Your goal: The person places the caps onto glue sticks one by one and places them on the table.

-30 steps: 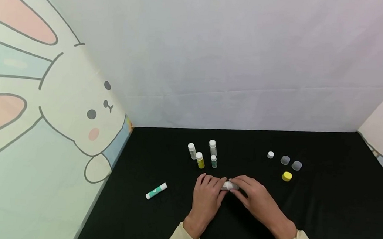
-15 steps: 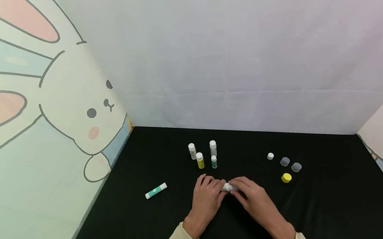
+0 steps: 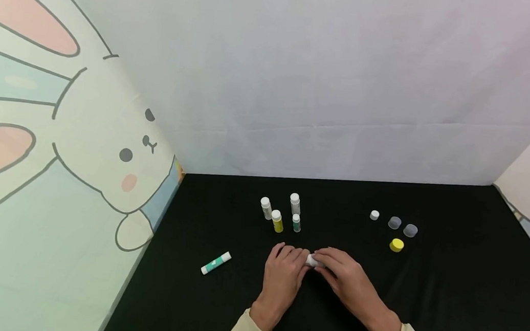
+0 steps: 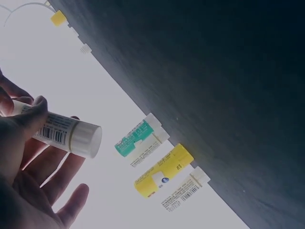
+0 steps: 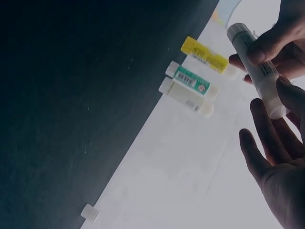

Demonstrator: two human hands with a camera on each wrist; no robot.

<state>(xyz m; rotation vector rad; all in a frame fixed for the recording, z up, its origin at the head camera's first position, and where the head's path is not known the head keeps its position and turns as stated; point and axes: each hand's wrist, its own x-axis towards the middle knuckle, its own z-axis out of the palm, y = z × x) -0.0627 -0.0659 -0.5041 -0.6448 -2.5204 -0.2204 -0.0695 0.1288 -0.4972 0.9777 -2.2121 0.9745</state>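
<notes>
Between both hands lies a white glue stick (image 3: pixel 311 261), held level just above the black table in front of the person. In the left wrist view its barcode label and clear end show on the glue stick (image 4: pixel 62 129). My left hand (image 3: pixel 280 275) grips its body between thumb and fingers. At the other end, my right hand (image 3: pixel 353 284) pinches the glue stick (image 5: pixel 255 67) with thumb and fingertips, the remaining fingers spread below. Beyond the hands stand several upright glue sticks, among them a yellow one (image 3: pixel 277 223) and a small green one (image 3: pixel 296 223).
A green-and-white glue stick (image 3: pixel 216 263) lies on its side at the left of the black table (image 3: pixel 181 303). Towards the right are a small white cap (image 3: pixel 374 215), two translucent caps (image 3: pixel 410 230) and a yellow cap (image 3: pixel 396 245). A pale backdrop (image 3: pixel 344 89) closes the far side.
My right hand has moved slightly left, nearer the left hand, and its fingers cover more of the glue stick's end. The left hand has barely shifted; the table items stay put.
</notes>
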